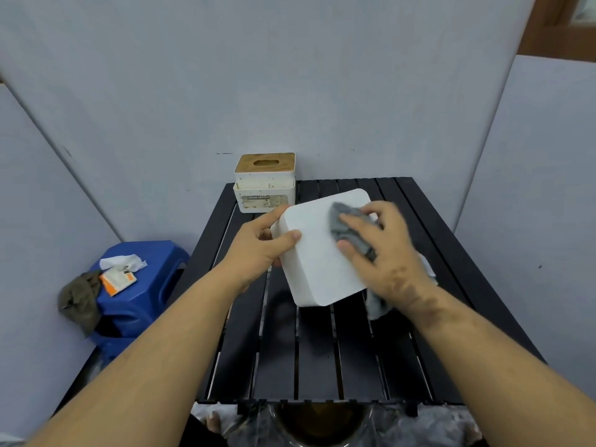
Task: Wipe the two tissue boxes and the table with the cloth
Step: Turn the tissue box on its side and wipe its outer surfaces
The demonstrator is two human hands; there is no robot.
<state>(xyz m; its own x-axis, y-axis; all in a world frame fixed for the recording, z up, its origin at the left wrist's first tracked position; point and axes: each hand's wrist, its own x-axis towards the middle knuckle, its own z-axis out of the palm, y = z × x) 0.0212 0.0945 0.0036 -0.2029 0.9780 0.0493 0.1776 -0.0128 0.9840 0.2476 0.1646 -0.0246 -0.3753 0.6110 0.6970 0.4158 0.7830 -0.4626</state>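
Hands work over the black desk: left hand grips the tilted white tissue box, right hand presses the grey cloth on it; second tissue box stands at the far edge.

A label reading roughly "TISSUE HOLDER" is borne on the front of the wooden-lidded tissue box; smaller print cannot be read.
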